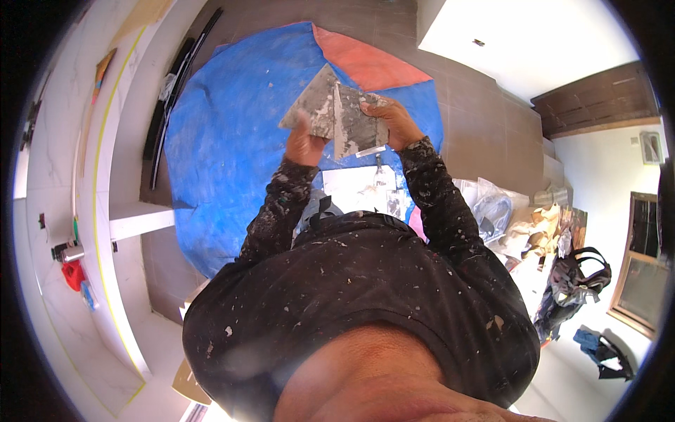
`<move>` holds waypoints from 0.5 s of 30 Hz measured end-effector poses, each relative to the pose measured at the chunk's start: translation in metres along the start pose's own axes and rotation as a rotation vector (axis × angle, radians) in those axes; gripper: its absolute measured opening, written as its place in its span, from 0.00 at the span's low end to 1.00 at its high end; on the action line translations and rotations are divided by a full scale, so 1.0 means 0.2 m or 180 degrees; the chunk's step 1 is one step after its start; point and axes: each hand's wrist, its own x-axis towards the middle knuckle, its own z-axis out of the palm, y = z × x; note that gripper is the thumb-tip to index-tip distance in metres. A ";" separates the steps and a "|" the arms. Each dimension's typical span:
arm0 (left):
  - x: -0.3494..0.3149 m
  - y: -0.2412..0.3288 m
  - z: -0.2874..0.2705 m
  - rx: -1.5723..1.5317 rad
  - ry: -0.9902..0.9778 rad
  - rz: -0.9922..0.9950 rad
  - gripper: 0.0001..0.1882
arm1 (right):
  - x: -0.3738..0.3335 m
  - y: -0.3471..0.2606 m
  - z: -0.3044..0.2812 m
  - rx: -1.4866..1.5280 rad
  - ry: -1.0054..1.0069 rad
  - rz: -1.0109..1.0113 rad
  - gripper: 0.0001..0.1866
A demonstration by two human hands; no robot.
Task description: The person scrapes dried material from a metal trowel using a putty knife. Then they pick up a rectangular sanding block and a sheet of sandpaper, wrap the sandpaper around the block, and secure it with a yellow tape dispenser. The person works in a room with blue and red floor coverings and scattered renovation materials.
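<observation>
Out in front of me, above a blue sheet, two flat grey plates meet, both smeared with whitish plaster or paint. My left hand (306, 145) is closed on the lower edge of the left plate (309, 105), which is tilted with a corner pointing away from me. My right hand (396, 123) grips the outer side of the right plate (358, 126), its fingers over the top face. A pale, crusted strip runs where the plates come together. I cannot tell whether they are separate or joined. Both dark sleeves are spattered with white.
The blue sheet (232, 133) with a red section (365, 60) covers brown floor tiles. A white board (348, 184) with grey smears lies near my waist. Bags (492, 214) and a backpack (573, 278) lie to the right. Long black bars (179, 91) rest by the left ledge.
</observation>
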 end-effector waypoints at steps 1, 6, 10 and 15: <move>-0.01 0.03 -0.02 -0.0305 -0.0269 -0.0065 0.50 | 0.01 0.00 -0.04 -0.0153 -0.0028 -0.0069 0.12; 0.05 0.25 -0.21 -0.0217 -0.1629 -0.1431 0.52 | -0.07 -0.20 -0.02 -0.1792 -0.0624 -0.0008 0.14; 0.14 0.20 -0.01 0.2670 -0.0756 -0.0581 0.18 | -0.15 -0.24 0.08 -0.1821 -0.0363 -0.0554 0.18; 0.04 0.20 0.20 0.2645 -0.0248 0.0264 0.14 | -0.27 -0.17 0.21 -0.1794 0.0558 -0.1137 0.19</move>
